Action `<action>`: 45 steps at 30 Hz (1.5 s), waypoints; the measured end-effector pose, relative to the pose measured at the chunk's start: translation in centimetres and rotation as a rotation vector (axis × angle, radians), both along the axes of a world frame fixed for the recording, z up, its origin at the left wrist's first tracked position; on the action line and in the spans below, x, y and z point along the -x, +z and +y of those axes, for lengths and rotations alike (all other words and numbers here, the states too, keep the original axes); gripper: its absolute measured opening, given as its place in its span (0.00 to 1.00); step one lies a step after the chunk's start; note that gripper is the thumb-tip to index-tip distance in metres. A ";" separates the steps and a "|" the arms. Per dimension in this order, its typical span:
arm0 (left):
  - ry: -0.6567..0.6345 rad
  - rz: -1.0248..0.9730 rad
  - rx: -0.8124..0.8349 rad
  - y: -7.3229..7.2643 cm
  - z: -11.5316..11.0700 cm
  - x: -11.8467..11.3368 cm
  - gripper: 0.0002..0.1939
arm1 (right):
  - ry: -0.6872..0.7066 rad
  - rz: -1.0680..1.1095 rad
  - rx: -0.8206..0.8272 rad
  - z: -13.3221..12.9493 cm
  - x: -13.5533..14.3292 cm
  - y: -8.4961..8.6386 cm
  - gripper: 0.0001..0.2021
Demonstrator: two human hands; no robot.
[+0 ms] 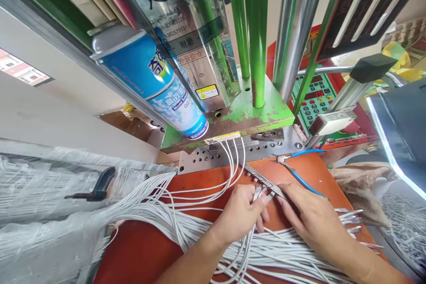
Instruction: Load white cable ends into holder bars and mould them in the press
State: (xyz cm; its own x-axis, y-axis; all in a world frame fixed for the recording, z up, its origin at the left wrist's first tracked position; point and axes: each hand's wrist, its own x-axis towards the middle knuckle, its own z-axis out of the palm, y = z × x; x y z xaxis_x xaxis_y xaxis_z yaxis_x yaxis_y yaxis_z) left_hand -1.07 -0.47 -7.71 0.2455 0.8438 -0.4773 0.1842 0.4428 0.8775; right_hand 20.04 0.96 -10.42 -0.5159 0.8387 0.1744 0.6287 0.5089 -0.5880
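My left hand (244, 208) is closed around a few white cables, pinching their metal-tipped ends against a slotted metal bar. The metal bar (261, 178) slants over the orange table, its far end near the press base. My right hand (308, 215) grips the near end of that bar, with thumb and fingers on either side. Beneath both hands spreads a big bundle of white cables (186, 226). Several other white cables (229, 159) rise in a loop into the press. Just beyond my right hand lie blue-handled pliers (299, 177).
A green press (276, 117) stands ahead, with a blue spray can (156, 84) leaning on it. A red control panel (313, 97) is at right. A dark clamp (101, 186) sits at left by plastic-wrapped cables. A bin of scraps (404, 222) stands right of the orange table (133, 253).
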 end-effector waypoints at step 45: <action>0.195 0.150 -0.077 0.7 0.8 1.8 0.27 | -0.055 0.140 -0.044 0.3 -0.5 -0.9 0.14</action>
